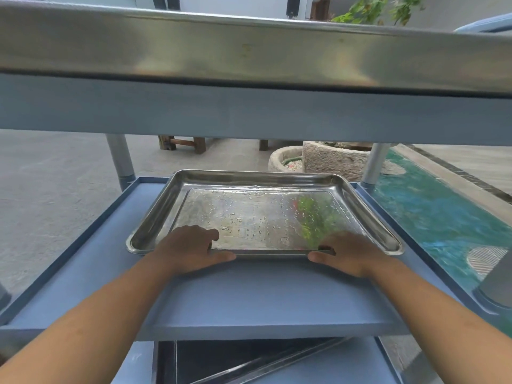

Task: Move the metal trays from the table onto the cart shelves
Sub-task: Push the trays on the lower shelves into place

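Blue plastic cart middle shelf point(249, 295), bearing shiny rectangular metal tray point(263, 214) toward far side. Left hand point(191, 252) and right hand point(349, 253) gripping tray's near rim, fingers inside, thumbs beneath edge.

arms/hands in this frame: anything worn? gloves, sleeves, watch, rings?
Nothing worn that shows. The left hand and right hand are bare, no gloves, and no rings on the fingers in view. Both forearms are bare up to the frame edge: no sleeve cuffs, watch, bands or markings. Whether sleeves start higher up cannot be told.
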Available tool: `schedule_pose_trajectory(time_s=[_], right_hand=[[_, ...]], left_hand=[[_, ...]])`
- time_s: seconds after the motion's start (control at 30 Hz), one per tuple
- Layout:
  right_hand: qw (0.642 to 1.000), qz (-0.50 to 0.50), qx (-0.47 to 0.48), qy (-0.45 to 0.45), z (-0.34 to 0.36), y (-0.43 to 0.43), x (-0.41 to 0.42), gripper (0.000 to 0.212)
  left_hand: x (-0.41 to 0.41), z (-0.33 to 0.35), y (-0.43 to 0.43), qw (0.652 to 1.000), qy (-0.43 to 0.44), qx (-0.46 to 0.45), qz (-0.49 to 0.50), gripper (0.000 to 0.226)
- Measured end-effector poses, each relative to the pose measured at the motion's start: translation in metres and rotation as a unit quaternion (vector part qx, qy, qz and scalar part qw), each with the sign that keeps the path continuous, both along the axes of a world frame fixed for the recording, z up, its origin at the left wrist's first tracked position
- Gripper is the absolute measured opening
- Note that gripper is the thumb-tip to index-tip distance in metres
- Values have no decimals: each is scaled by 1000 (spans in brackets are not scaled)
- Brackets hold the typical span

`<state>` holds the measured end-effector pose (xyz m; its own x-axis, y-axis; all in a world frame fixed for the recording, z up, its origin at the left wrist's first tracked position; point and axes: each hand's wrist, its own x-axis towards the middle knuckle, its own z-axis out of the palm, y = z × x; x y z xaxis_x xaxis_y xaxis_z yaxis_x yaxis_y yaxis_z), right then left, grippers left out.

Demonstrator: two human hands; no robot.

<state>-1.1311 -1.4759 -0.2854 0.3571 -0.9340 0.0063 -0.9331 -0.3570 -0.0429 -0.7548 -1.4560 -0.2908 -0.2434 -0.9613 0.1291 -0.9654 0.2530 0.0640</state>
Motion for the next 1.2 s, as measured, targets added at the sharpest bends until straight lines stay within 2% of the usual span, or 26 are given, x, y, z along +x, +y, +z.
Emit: schedule_pose_trajectory(time_s=[0.2, 0.37, 0.6, 1.03, 1.2], right_hand=[[997, -29, 67, 35, 8, -6, -4, 107], [996, -39, 80, -6, -2, -9, -8, 104], [998, -27, 51, -27, -6, -11, -10, 94], [999, -12, 18, -31, -1, -6, -9, 97], [999, -5, 17, -28, 0, 1, -7, 92]], left_hand=[[0, 1, 3, 999, 1, 40, 31, 101], [-1, -6, 0, 997, 0, 36, 68, 98], [-3, -18, 3, 993, 7, 4, 116, 110], [-5, -14, 6, 993, -5, -12, 119, 108], [-8, -10, 14, 993, -8, 0, 118, 107]])
